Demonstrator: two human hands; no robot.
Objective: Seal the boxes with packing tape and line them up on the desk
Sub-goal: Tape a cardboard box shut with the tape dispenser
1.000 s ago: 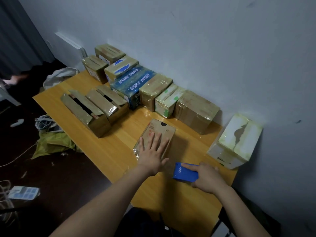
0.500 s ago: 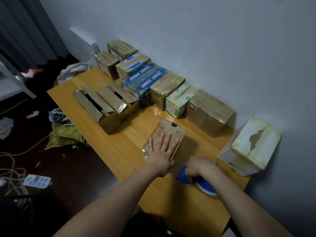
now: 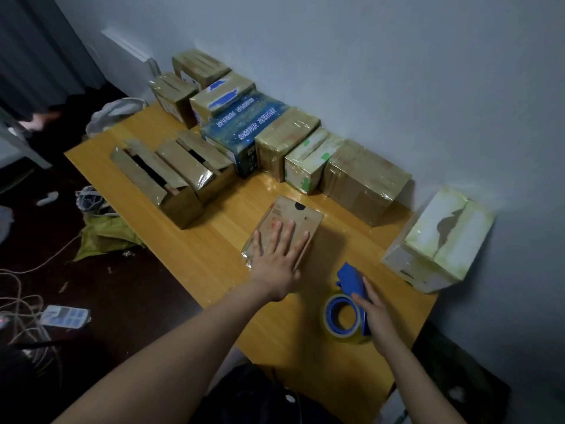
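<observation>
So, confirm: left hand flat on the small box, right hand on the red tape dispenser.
Wrong: the head view shows the tape dispenser is blue, not red. The left hand is flat on the small box, the right hand on the dispenser.

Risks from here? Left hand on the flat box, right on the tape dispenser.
1. The left hand only presses the flat brown cardboard box with straight fingers; pulling tape may slide it across the wooden desk.
2. The white-and-green cardboard box sits, seemingly tilted, at the desk's right end; the right hand, resting on the blue tape dispenser nearby, might knock it off.
</observation>
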